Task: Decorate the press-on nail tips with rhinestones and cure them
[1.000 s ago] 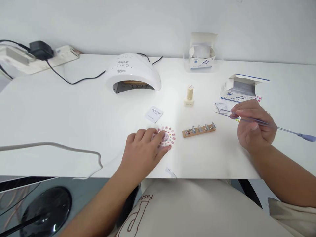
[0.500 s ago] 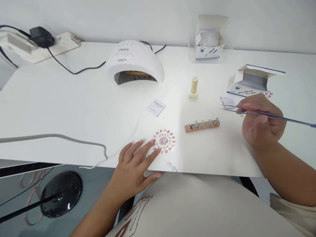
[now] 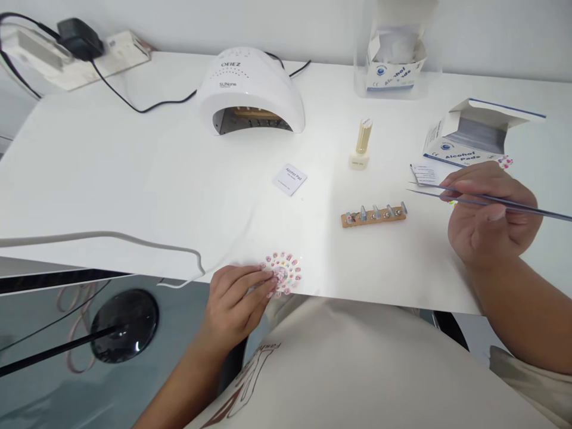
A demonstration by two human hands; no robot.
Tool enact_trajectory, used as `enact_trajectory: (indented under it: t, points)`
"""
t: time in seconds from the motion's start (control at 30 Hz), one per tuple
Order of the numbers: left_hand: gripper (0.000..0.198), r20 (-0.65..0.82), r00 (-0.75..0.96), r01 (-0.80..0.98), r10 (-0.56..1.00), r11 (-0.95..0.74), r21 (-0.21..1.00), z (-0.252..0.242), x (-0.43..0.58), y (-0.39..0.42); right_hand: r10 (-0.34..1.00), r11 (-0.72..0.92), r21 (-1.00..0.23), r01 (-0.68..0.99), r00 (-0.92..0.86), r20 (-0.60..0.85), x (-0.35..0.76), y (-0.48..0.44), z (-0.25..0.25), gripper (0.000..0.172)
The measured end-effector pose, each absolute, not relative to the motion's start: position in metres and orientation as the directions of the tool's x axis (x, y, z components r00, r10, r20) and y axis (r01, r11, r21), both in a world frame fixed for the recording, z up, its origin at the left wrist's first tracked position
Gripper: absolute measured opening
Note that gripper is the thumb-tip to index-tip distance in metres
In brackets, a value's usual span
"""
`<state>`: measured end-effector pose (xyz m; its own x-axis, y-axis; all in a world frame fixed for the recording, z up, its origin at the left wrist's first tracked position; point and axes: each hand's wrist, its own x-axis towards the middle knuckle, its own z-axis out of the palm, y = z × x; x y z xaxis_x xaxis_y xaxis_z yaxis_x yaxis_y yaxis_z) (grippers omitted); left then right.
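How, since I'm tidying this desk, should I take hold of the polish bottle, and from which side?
Probably best by its gold cap, pinched between thumb and fingertips from above. The bottle stands upright, and the tall, slim cap rises over a wider base. A low reach from the person's side might brush the nail strip.

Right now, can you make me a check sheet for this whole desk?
Surface: flat white table.
Job's things: sticker sheet at the front edge, tweezers, wooden strip bearing nail tips.
Clutter: front box and back box, both open; bottle.
Grips: left hand touches sticker sheet; right hand holds tweezers, tips apart.
Cables: black cord runs from adapter toward dome lamp.
Surroundings: pale wall behind, round black base below.
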<state>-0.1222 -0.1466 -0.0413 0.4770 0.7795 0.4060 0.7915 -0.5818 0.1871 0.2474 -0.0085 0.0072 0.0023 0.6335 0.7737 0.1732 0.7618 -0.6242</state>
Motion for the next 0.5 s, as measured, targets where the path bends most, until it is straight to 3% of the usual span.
enact_trajectory:
  t: [0.17,0.27,0.33,0.43,0.5]
  points:
    - [0.030,0.428,0.275,0.790,0.861,-0.456,0.411,-0.042,-0.117,-0.145,0.653,0.745,-0.638,0.197,-0.016,0.757,0.248,-0.011,0.005,0.024]
    - [0.033,0.457,0.137,0.799,0.879,-0.371,0.474,-0.034,-0.112,-0.138,0.671,0.733,-0.661,0.161,-0.012,0.741,0.248,-0.011,0.004,0.024]
    - [0.035,0.481,0.140,0.800,0.866,-0.385,0.461,-0.023,-0.106,-0.128,0.684,0.723,-0.680,0.122,0.006,0.729,0.247,-0.010,0.003,0.023]
    - [0.037,0.520,0.285,0.760,0.806,-0.520,0.389,-0.004,-0.091,-0.106,0.757,0.653,-0.757,0.017,0.010,0.654,0.247,-0.008,0.001,0.021]
    - [0.032,0.614,0.375,0.734,0.695,-0.627,0.261,0.007,-0.078,-0.091,0.806,0.585,-0.803,-0.110,-0.031,0.591,0.247,-0.009,0.003,0.025]
